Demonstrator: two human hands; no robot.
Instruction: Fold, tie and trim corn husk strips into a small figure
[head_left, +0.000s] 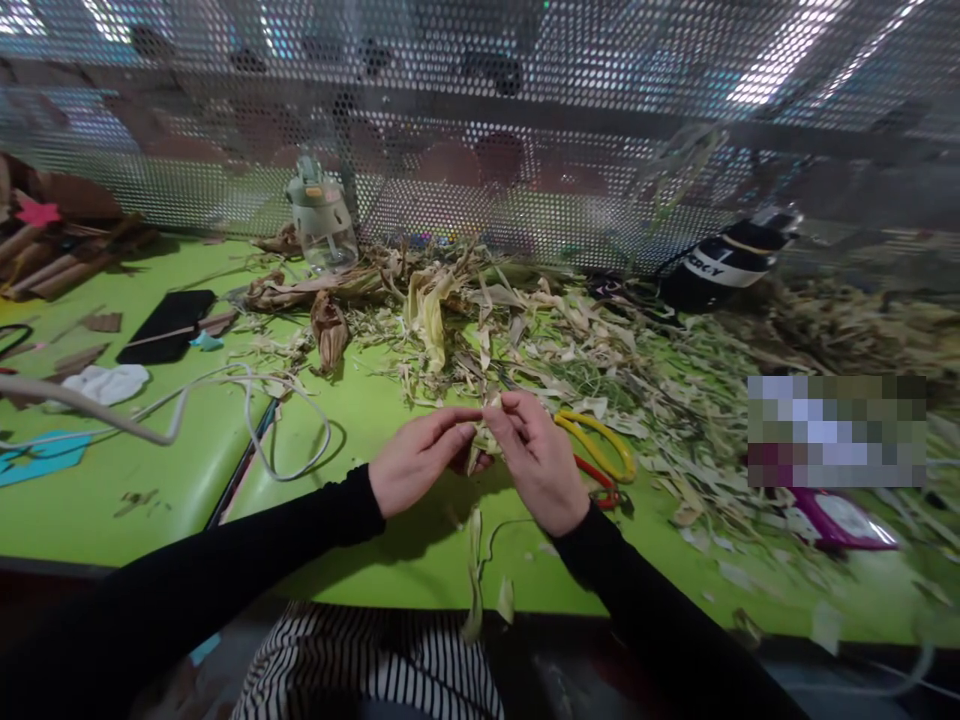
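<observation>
Close together over the green table (322,540), my left hand (424,455) and my right hand (540,460) both pinch a small piece of pale dried husk (484,440). The fingers of both hands are closed around it, and part of the piece is hidden by them. Below the hands a long thin strip of husk (475,570) lies near the front edge, with a small scrap (505,600) beside it. Scissors with yellow handles (600,445) and a red-handled tool (600,480) lie just right of my right hand.
A heap of husk strips (525,320) spreads across the back and right. Behind it stand a bottle (322,220) and a tilted black bottle (724,265). At left lie a black phone (161,335), a white cable (311,465) and a blue piece (45,455). A perforated metal screen (450,130) rises behind.
</observation>
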